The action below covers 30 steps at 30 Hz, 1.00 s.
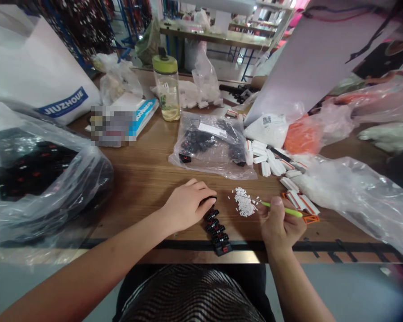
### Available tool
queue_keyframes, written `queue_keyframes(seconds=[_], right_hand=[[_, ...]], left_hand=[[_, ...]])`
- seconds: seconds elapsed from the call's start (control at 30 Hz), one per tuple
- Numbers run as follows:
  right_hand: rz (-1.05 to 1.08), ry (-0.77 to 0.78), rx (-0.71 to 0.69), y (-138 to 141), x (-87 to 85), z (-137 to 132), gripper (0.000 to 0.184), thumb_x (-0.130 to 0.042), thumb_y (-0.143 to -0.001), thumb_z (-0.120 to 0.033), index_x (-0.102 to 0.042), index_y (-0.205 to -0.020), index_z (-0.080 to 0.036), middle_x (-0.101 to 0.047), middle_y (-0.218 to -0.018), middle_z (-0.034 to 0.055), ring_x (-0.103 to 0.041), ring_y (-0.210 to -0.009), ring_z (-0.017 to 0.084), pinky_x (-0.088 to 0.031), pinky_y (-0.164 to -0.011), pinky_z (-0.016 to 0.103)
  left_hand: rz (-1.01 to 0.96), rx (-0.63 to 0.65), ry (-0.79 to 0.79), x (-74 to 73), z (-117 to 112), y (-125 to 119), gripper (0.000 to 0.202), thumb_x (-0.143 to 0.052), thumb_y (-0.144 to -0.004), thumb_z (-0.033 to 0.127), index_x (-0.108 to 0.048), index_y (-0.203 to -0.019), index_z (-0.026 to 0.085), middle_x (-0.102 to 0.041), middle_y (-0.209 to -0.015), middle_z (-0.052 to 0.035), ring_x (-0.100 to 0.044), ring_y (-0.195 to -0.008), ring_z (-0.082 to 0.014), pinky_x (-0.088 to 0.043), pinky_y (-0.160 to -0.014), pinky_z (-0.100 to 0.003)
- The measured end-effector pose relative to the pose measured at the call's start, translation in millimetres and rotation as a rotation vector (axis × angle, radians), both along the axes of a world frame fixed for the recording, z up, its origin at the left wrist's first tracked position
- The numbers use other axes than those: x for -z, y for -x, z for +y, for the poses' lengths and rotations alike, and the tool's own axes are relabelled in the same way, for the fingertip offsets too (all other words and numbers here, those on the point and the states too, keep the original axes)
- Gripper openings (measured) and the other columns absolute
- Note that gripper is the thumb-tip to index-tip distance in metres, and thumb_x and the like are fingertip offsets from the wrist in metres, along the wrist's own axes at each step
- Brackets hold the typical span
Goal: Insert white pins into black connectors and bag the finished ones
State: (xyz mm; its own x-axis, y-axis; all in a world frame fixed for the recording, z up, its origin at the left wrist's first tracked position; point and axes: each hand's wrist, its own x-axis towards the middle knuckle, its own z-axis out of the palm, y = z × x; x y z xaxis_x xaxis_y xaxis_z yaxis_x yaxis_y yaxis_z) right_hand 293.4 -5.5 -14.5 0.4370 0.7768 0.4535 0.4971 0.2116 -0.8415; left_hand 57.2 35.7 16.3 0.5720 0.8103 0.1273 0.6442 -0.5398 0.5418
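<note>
My left hand (pixel 188 203) rests on the wooden table (pixel 144 179), fingers curled over the far end of a row of small black parts with red marks (pixel 217 230) that runs toward the table's front edge. My right hand (pixel 280 221) is closed round a thin green tool (pixel 284 209) whose tip points left at a little heap of tiny white pieces (pixel 244 203). The heap lies between my two hands.
A clear bag of black parts (pixel 215 143) lies behind the heap. White and orange parts (pixel 282 172) are scattered at right beside large plastic bags (pixel 352 192). A big bag of black parts (pixel 36 174) fills the left. A bottle (pixel 167 87) and a box stand farther back.
</note>
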Motion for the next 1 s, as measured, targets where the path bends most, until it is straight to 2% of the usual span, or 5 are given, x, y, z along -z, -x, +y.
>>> queue_keyframes(seconds=[0.13, 0.3, 0.53, 0.67, 1.0], right_hand=[[0.073, -0.04, 0.051, 0, 3.4, 4, 0.043, -0.054, -0.092, -0.049, -0.065, -0.067, -0.016, -0.065, -0.062, 0.0046, -0.063, -0.052, 0.016, -0.052, -0.051, 0.03], [0.033, -0.022, 0.062, 0, 5.7, 3, 0.042, -0.052, -0.094, -0.048, -0.067, -0.072, -0.016, -0.065, -0.062, 0.0047, -0.064, -0.054, 0.016, -0.052, -0.051, 0.03], [0.043, -0.038, 0.026, -1, 5.6, 1, 0.037, -0.053, -0.094, -0.042, -0.069, -0.073, -0.016, -0.066, -0.063, 0.0041, -0.063, -0.053, 0.015, -0.05, -0.051, 0.029], [0.066, -0.067, 0.023, 0, 5.1, 1, 0.037, -0.055, -0.093, -0.041, -0.069, -0.071, -0.016, -0.065, -0.061, 0.0035, -0.061, -0.051, 0.014, -0.049, -0.05, 0.028], [0.02, -0.013, 0.063, -4, 5.9, 1, 0.038, -0.055, -0.094, -0.043, -0.066, -0.069, -0.016, -0.066, -0.063, 0.0049, -0.064, -0.055, 0.017, -0.052, -0.054, 0.031]], left_hand=[[0.054, 0.034, -0.053, -5.1, -16, -8, 0.048, -0.052, -0.094, 0.058, -0.065, -0.122, 0.021, -0.068, -0.113, -0.0087, -0.055, -0.106, -0.0297, -0.044, -0.094, -0.049], [0.073, 0.071, -0.083, 3.8, -51, -26, 0.097, -0.063, -0.067, 0.083, -0.053, -0.137, 0.016, -0.053, -0.14, -0.0165, -0.046, -0.122, -0.0377, -0.035, -0.103, -0.056], [0.181, 0.148, -0.118, 12.1, -52, -33, 0.042, -0.061, -0.09, 0.052, -0.063, -0.115, 0.019, -0.059, -0.125, -0.0108, -0.051, -0.111, -0.0311, -0.045, -0.09, -0.047], [0.236, 0.225, -0.176, 11.6, -38, -30, 0.036, -0.06, -0.092, 0.048, -0.063, -0.111, 0.017, -0.063, -0.108, -0.0085, -0.053, -0.101, -0.0283, -0.048, -0.08, -0.04], [0.26, 0.187, -0.348, 17.6, -13, -20, 0.025, -0.054, -0.098, 0.04, -0.062, -0.11, 0.018, -0.066, -0.102, -0.0063, -0.056, -0.099, -0.0248, -0.046, -0.075, -0.035]])
